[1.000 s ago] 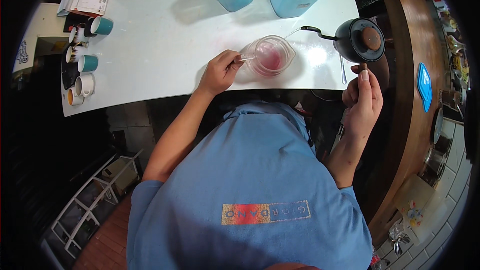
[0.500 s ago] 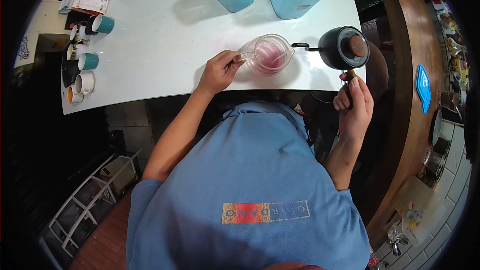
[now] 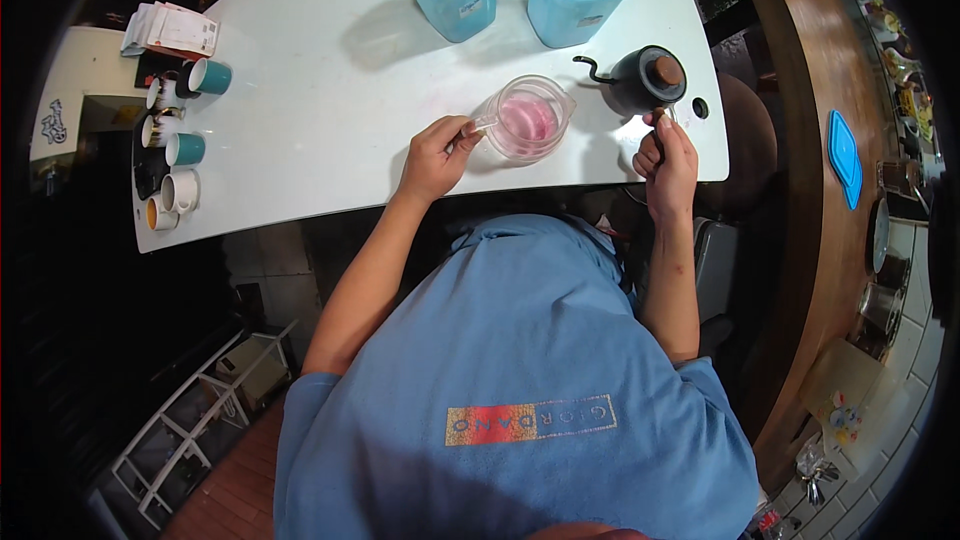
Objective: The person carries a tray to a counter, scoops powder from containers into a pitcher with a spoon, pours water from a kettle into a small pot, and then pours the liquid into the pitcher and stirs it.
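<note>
My left hand (image 3: 437, 157) is closed round the handle of a clear glass jug (image 3: 527, 120) with some pink liquid in its bottom. The jug is close to the table's near edge, its lip facing right. To its right, a black gooseneck kettle (image 3: 640, 85) with a round brown lid knob is held by my right hand (image 3: 668, 162), fingers wrapped round its handle. The kettle looks nearly level, its thin curved spout pointing left toward the jug but apart from it. Whether the kettle's base touches the table I cannot tell.
Two light-blue plastic tubs (image 3: 455, 0) stand at the far side of the white table (image 3: 300, 120). Several cups (image 3: 185, 149) and a stack of papers (image 3: 175, 30) line the left end. A blue lid (image 3: 845, 160) lies on the wooden counter (image 3: 800, 240) at right.
The kettle has moved left, down and away from the jug's lip, tilting back toward level. Its spout now shows fully. The jug has shifted slightly left, still in my left hand.
</note>
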`<control>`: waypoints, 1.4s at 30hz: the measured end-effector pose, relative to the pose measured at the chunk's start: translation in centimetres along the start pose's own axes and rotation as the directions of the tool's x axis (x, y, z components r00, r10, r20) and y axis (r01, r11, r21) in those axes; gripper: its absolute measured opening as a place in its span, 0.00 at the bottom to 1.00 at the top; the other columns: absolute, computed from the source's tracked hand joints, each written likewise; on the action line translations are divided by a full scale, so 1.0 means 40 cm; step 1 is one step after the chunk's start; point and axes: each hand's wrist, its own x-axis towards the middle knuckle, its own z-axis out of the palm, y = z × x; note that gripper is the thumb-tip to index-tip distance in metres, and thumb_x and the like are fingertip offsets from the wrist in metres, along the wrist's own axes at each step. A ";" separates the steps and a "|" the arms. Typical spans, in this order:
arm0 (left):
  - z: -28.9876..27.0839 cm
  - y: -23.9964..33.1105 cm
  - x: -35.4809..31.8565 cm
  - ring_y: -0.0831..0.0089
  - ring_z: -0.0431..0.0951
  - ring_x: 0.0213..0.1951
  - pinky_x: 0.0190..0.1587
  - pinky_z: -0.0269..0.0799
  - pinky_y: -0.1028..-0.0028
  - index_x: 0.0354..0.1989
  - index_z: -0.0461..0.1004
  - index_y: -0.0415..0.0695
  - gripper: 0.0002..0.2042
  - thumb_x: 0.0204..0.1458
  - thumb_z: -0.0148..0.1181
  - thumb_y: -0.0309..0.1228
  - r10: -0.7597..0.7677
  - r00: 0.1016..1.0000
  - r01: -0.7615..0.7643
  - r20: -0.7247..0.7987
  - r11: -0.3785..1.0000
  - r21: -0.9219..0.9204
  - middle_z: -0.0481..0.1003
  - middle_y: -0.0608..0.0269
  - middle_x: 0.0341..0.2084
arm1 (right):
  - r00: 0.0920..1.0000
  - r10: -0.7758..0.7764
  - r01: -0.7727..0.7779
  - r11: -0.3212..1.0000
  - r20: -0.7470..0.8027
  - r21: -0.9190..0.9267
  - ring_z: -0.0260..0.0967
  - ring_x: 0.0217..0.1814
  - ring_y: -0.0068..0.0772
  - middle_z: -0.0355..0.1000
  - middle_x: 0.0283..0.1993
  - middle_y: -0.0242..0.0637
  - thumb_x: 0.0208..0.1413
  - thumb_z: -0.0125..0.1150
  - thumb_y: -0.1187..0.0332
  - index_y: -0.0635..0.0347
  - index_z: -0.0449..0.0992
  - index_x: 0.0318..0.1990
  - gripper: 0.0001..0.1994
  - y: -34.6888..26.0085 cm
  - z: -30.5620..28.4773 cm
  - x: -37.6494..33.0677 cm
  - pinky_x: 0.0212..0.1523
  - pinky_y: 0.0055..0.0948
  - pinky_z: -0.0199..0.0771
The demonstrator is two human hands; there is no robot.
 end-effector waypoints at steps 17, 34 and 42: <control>-0.012 0.028 0.009 0.75 0.69 0.27 0.32 0.66 0.78 0.38 0.74 0.34 0.10 0.54 0.62 0.29 -0.047 0.991 0.045 0.123 0.999 0.024 0.70 0.61 0.25 | 1.000 0.003 -0.003 1.000 0.025 -0.019 0.46 0.18 0.13 0.53 0.19 0.22 0.65 0.46 0.60 0.61 0.70 0.41 0.13 0.058 0.024 0.056 0.19 0.17 0.44; -0.007 0.032 0.013 0.80 0.67 0.29 0.31 0.64 0.82 0.43 0.75 0.32 0.11 0.55 0.61 0.27 -0.056 0.990 0.054 0.132 0.998 0.018 0.71 0.63 0.29 | 0.862 -0.362 -0.258 0.289 -0.354 -0.922 0.74 0.34 0.44 0.75 0.31 0.42 0.51 0.63 0.54 0.61 0.76 0.34 0.17 0.025 -0.159 0.025 0.37 0.39 0.71; -0.003 0.027 0.007 0.80 0.67 0.25 0.28 0.64 0.80 0.41 0.76 0.35 0.11 0.53 0.63 0.29 -0.044 0.996 0.042 0.081 0.999 0.029 0.72 0.64 0.26 | 0.893 -0.410 -0.125 0.177 -0.188 -0.976 0.73 0.37 0.57 0.74 0.32 0.53 0.59 0.54 0.60 0.63 0.74 0.36 0.14 0.008 -0.169 0.027 0.38 0.44 0.71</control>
